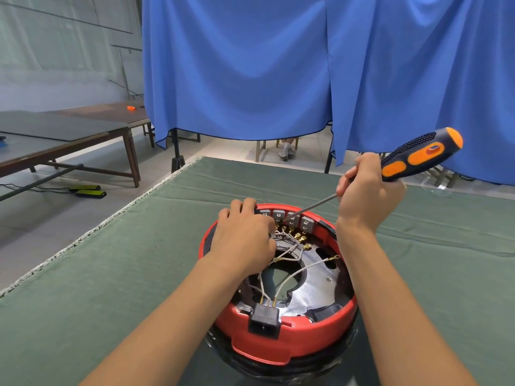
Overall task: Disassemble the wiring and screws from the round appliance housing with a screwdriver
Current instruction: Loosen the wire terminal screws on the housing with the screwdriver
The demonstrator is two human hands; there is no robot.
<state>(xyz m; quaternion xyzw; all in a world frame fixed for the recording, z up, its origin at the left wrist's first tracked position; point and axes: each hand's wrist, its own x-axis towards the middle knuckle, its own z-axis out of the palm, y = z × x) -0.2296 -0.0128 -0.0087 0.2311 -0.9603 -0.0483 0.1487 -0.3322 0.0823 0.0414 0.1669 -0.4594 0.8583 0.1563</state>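
Because the housing point(281, 316) sits unclamped on the green mat point(111, 274) between the forearms, a hard pry could tip it. The left hand point(245, 238) rests on the far rim, its fingertips hidden among the wires point(292, 271). The right hand point(365, 193) clamps the screwdriver point(412, 160); its tip point(285, 219), at the grey terminals point(289, 218), might slip and nick a wire. Any screw there is indistinct.
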